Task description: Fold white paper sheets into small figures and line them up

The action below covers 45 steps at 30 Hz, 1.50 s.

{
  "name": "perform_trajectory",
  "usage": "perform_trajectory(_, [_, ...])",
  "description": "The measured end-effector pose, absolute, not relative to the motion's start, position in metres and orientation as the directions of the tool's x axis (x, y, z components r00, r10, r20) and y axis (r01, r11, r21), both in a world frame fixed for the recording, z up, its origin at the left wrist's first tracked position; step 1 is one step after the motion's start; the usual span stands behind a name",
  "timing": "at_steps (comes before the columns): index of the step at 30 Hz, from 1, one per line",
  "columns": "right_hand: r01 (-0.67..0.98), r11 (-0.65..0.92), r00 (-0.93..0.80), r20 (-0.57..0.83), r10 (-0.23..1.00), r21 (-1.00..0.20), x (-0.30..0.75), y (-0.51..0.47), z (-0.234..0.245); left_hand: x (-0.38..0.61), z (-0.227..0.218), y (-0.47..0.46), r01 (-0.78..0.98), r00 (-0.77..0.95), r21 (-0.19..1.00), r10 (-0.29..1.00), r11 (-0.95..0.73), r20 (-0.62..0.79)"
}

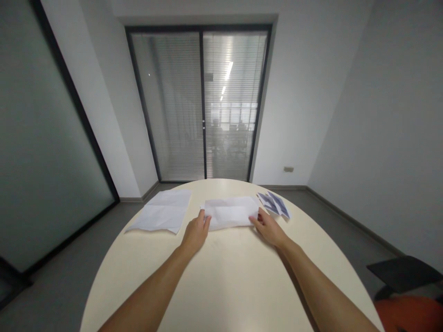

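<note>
A white sheet of paper point(230, 212), creased and seemingly folded, is held just at the table surface between both hands. My left hand point(196, 230) pinches its left edge between thumb and fingers. At the opposite end, my right hand point(268, 227) grips the right edge, thumb on top and fingers curled behind. To the left of my left hand lies a larger white sheet point(164, 212) with fold creases. Beyond my right hand rest folded papers printed in dark blue and white point(275, 204).
The round cream table point(228, 286) fills the foreground. An orange chair seat point(411, 313) with a black part point(404, 273) stands at the lower right. A glass door with blinds point(204, 106) is behind the table, and a frosted glass panel point(44, 138) is at left.
</note>
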State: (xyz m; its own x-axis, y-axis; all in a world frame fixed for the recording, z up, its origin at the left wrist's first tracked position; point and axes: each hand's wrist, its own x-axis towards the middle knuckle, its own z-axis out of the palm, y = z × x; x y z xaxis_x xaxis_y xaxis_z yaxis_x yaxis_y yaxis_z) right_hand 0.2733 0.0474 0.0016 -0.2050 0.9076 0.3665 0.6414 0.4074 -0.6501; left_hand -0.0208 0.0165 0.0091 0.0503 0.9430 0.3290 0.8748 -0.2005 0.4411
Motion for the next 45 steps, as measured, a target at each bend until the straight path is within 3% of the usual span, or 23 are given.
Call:
perform_trajectory(11, [0.624,0.404,-0.203,0.36,0.911,-0.669,0.274,0.05,0.0,-0.02,0.001,0.019,0.878,-0.013,0.462,0.96,-0.122,0.278])
perform_trajectory(18, [0.695,0.381,-0.199,0.346,0.917,-0.61,0.272,0.048,0.003,-0.021,-0.001,0.022,0.831,-0.036,0.544,0.964,-0.116,0.262])
perform_trajectory(24, [0.698,0.383,-0.233,0.313,0.921,-0.605,0.27,0.044,0.007,-0.019,0.003,0.017,0.849,-0.022,0.517,0.97,-0.111,0.243])
perform_trajectory(28, [0.718,0.382,-0.242,0.306,0.921,-0.582,0.268,0.04,0.011,-0.017,0.005,0.01,0.896,0.038,0.419,0.965,-0.147,0.258])
perform_trajectory(33, [0.719,0.39,-0.259,0.299,0.918,-0.575,0.267,0.038,0.012,-0.01,0.006,0.0,0.903,0.236,0.246,0.885,-0.352,0.402])
perform_trajectory(37, [0.662,0.423,-0.311,0.287,0.906,-0.618,0.264,0.037,0.012,-0.003,0.006,-0.006,0.871,0.358,0.176,0.84,-0.458,0.408])
perform_trajectory(42, [0.704,0.399,-0.318,0.241,0.917,-0.588,0.261,0.035,0.014,-0.004,-0.001,-0.005,0.85,0.417,0.236,0.876,-0.47,0.242])
perform_trajectory(45, [0.82,0.372,-0.288,0.248,0.925,-0.435,0.257,0.033,0.019,-0.007,-0.005,-0.003,0.836,0.44,0.279,0.881,-0.473,0.175])
